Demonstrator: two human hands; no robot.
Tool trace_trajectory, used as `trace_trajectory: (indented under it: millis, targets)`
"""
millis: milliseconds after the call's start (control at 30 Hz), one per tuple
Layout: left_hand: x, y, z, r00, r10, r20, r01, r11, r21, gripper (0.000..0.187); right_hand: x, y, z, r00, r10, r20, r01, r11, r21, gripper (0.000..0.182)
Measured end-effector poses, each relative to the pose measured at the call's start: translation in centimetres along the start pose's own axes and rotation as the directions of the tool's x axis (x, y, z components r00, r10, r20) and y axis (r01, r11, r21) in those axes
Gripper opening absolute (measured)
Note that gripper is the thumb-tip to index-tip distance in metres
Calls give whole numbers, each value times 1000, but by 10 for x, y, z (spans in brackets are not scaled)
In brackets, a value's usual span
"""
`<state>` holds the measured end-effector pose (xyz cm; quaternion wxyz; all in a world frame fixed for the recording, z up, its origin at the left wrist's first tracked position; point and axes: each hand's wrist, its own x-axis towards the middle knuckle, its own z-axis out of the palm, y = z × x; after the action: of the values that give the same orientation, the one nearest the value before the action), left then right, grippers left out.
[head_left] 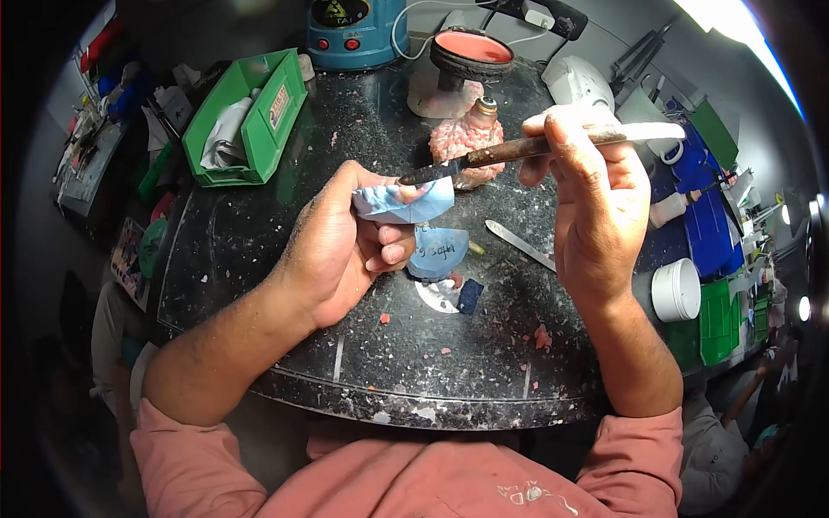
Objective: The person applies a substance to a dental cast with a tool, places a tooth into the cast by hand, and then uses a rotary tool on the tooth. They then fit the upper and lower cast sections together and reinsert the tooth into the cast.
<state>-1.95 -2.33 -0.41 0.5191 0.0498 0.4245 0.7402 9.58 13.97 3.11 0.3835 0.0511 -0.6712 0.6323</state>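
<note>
My left hand (324, 242) holds a light-blue dental cast (406, 205) with a row of teeth along its edge, and pink material shows on it. My right hand (596, 190) grips a wax knife (518, 149) by its brown wooden handle. The dark blade reaches left to the cast's upper edge; whether it touches cannot be told. Below the cast, a second blue dental cast (440, 252) with handwriting lies on the table. Beside it are a flat metal strip (521, 245) and a small dark-blue piece (471, 296).
A wax-crusted burner (466, 138) stands behind the hands, near a round pan of pink wax (472, 47). A green bin (281, 112) and a blue machine (358, 39) are at the back. A white tub (676, 290) sits at right. Wax scraps dot the black table (259, 293).
</note>
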Motion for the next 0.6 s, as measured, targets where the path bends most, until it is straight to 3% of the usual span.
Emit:
trace_trajectory:
  millis: [600]
  targets:
    - [0, -2, 1, 1000, 13, 10, -13, 1000, -12, 30, -2, 1, 2, 1000, -29, 2, 29, 999, -30, 18]
